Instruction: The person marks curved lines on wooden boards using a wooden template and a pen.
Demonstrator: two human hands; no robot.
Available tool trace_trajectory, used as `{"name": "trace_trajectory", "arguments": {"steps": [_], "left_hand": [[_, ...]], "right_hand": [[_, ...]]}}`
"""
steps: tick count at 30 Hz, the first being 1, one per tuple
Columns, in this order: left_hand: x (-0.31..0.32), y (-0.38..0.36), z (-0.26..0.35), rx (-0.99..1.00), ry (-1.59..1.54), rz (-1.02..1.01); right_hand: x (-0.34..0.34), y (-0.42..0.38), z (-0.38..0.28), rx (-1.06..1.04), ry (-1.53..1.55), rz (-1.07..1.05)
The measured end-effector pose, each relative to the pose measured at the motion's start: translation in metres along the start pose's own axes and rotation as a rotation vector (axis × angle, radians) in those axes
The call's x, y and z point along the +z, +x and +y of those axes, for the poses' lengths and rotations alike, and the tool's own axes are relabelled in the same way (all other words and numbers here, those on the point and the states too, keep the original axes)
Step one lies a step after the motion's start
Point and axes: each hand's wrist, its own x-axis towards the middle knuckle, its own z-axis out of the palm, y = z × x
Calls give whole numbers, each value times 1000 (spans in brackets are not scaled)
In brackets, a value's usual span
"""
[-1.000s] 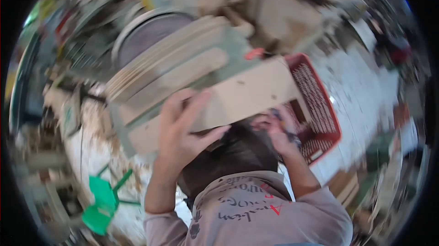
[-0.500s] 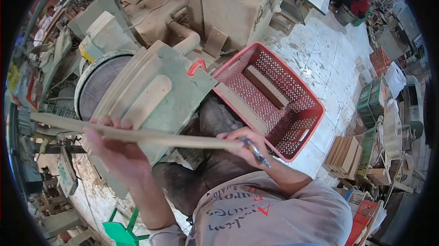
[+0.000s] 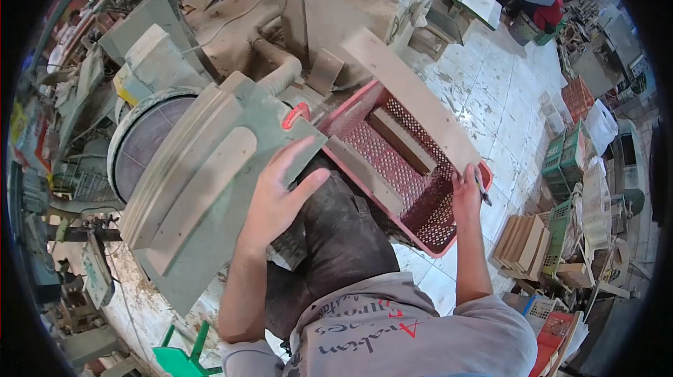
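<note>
My right hand (image 3: 468,193) grips the lower end of a long flat wooden board (image 3: 413,97), tilted over the far right side of a red plastic crate (image 3: 420,245). A pen (image 3: 484,191) is also held at that hand. Two wooden pieces are at the crate: one lies inside (image 3: 401,140), the other (image 3: 364,174) along its near left side. My left hand (image 3: 280,195) is raised with fingers apart and holds nothing, near the edge of the green work surface (image 3: 277,114). On that surface lie stacked boards (image 3: 184,160) and one pale board (image 3: 210,191).
A round disc machine (image 3: 151,142) stands left of the work surface. Stacked wooden blocks (image 3: 520,245) and green crates (image 3: 566,160) are at the right. A green stool (image 3: 184,359) stands at lower left. A person in a red vest (image 3: 548,9) sits far back right.
The board has swung from across my lap to over the crate, in my right hand. My left hand has let it go and opened, moving right.
</note>
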Motion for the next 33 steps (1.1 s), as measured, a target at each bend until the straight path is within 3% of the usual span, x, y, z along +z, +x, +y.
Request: {"name": "trace_trajectory", "arguments": {"steps": [2, 9, 12, 17, 21, 24, 27, 32, 33], "left_hand": [[-9, -11, -16, -21, 171, 81], [-26, -36, -59, -43, 269, 227], [-25, -37, -61, 8, 304, 249], [-22, -36, -60, 58, 364, 279], [-22, -36, -60, 53, 393, 286], [-21, -34, -56, 23, 419, 284], [-18, -34, -53, -15, 456, 275], [-17, -34, -56, 7, 490, 293], [-17, -34, -55, 1, 487, 284]], "right_hand": [[-46, 16, 16, 9, -103, 70], [-149, 86, 108, 73, -320, 359], [-176, 127, 146, 122, -346, 303], [-145, 170, 174, 82, -340, 445], [-135, 199, 183, 112, -394, 259], [-123, 208, 183, 161, -445, 338], [-139, 230, 203, 87, -421, 436], [-161, 255, 201, 161, -492, 456], [-165, 256, 198, 126, -457, 382]]}}
